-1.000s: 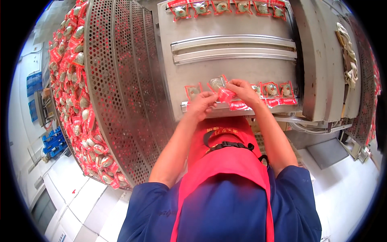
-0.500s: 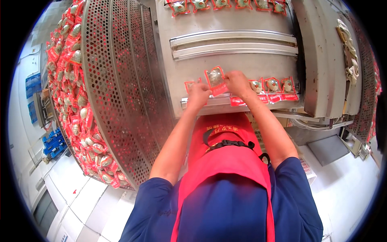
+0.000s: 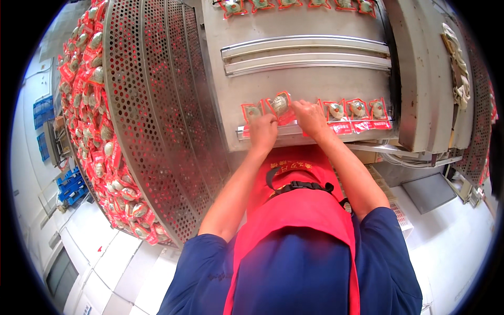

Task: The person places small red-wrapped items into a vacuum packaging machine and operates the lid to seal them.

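Observation:
A red-edged plastic pouch with a greyish egg-shaped item inside (image 3: 281, 103) is between my hands, slightly tilted above the near metal sealing bar (image 3: 294, 137). My right hand (image 3: 311, 118) pinches its right edge. My left hand (image 3: 263, 130) is closed at its lower left corner, its fingertips partly hidden. Just left of it, a similar pouch (image 3: 251, 112) lies partly behind my left hand. On the right, more such pouches (image 3: 358, 110) lie side by side, their red ends across the bar. Part of another is hidden under my right hand.
Further back, a pair of metal bars (image 3: 307, 55) crosses the steel plate (image 3: 310, 84), and a row of pouches (image 3: 289, 4) lies at the far edge. A perforated metal bin (image 3: 157, 121) heaped with pouches stands left. A steel housing (image 3: 422, 79) rises on the right.
The pouch between my hands has come down closer to the plate, in line with the row. My left hand has shifted slightly right and nearer me, uncovering more of the leftmost pouch.

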A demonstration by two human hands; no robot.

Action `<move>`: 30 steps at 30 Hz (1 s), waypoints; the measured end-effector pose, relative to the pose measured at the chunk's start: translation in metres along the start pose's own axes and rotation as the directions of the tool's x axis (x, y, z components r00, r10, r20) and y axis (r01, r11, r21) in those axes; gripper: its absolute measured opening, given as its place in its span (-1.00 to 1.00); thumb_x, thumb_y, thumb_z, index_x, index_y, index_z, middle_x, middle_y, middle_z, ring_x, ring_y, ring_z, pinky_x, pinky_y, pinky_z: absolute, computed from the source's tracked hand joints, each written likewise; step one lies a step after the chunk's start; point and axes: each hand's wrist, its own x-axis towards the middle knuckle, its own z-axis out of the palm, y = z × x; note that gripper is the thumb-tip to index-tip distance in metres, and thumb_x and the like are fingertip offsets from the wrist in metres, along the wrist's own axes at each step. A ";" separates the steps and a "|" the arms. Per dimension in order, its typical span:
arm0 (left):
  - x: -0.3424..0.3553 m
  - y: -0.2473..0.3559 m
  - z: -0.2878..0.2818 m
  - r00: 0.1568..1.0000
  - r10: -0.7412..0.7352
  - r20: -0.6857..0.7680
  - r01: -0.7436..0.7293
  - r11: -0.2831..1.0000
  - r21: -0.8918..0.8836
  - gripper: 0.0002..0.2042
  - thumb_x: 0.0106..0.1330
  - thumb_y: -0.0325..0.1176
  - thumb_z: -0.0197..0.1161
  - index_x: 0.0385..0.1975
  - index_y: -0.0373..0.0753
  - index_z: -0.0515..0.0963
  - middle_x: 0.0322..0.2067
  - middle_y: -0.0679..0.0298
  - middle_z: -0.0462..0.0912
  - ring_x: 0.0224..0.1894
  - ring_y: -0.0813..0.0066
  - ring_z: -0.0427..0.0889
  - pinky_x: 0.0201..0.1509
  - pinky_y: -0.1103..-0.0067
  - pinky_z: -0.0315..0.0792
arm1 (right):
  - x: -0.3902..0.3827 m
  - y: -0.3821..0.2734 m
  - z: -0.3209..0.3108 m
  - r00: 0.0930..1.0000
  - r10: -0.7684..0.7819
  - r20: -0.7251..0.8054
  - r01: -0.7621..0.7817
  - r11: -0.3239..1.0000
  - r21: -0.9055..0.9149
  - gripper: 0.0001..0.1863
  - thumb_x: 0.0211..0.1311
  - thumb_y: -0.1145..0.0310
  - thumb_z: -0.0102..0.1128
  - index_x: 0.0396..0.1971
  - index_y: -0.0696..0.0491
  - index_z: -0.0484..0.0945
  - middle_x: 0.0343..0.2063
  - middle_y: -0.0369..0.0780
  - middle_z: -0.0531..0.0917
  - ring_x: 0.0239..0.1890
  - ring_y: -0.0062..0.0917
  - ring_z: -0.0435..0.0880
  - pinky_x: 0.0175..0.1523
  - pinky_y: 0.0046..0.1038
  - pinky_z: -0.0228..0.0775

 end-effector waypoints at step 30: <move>0.017 -0.005 -0.041 0.942 -0.048 0.331 -0.047 0.961 0.273 -0.87 0.14 -0.34 0.28 -0.40 -0.16 0.73 -0.30 0.04 0.69 -0.13 0.02 0.66 -0.05 0.20 0.54 | 0.019 -0.023 -0.027 0.884 0.160 0.439 -0.150 0.987 -0.059 -0.85 0.11 0.48 0.14 -0.28 0.09 0.58 -0.39 0.00 0.69 -0.27 -0.03 0.70 -0.19 -0.04 0.53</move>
